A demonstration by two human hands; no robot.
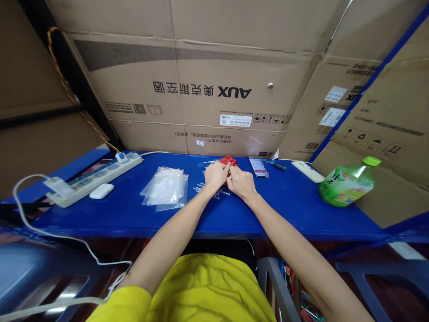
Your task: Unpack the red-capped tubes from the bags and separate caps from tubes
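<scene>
A pile of red-handled screwdrivers (228, 159) lies on the blue table in front of me, thin metal shafts pointing left. My left hand (215, 175) rests over the near side of the pile, its fingers curled in. Close beside it, almost touching, my right hand (241, 182) is closed too, with a bit of red showing between the two hands. Both seem to grip red handles, but my fingers hide how many. Several thin clear or metallic shafts (221, 193) stick out below my hands. Left of them lies a stack of clear plastic zip bags (166, 188).
On the blue table (284, 214) are a phone (258, 167), a green-handled tool (278, 166), a white power bank-like block (307, 171) and a green drink bottle (348, 182). A power strip (97, 179) and white earbud case (101, 191) lie left. Cardboard (201, 67) walls the back.
</scene>
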